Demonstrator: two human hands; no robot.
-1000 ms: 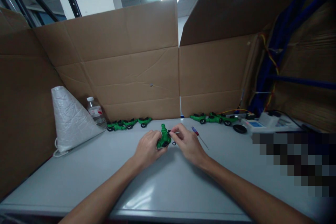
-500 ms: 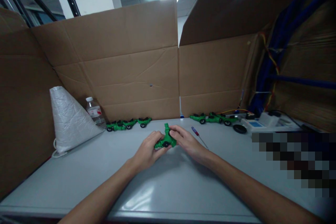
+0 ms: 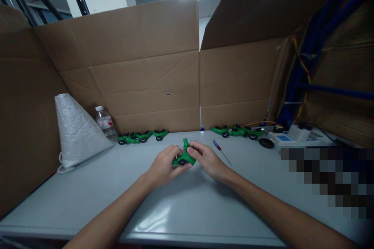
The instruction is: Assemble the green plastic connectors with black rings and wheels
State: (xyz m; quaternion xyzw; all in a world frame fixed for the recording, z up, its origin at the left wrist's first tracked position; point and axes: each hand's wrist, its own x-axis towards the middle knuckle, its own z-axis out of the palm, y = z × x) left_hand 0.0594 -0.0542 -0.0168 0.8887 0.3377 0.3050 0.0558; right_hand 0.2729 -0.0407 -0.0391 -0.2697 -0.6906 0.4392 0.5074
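Observation:
Between my two hands is a green toy vehicle (image 3: 188,157) with a black wheel, held just above the table, one narrow green end pointing up. My left hand (image 3: 165,163) grips its left side, thumb underneath and fingers over the top. My right hand (image 3: 209,159) holds it from the right, with the thumb pressed on its upper part. To the right of that hand lies a screwdriver (image 3: 221,151) with a red and blue handle. The fingers cover some of the toy, so its far side is hidden.
More green toy vehicles (image 3: 136,137) line the back left, with others (image 3: 238,131) at the back right. A clear bottle (image 3: 105,122) and a silvery pouch (image 3: 78,132) stand left. A black ring (image 3: 267,143) and a white power strip (image 3: 300,138) lie right. Cardboard walls (image 3: 140,70) enclose the table (image 3: 96,194).
My right thumb has shifted onto the toy's upper part, and the toy is turned slightly. Both hands stay in nearly the same place.

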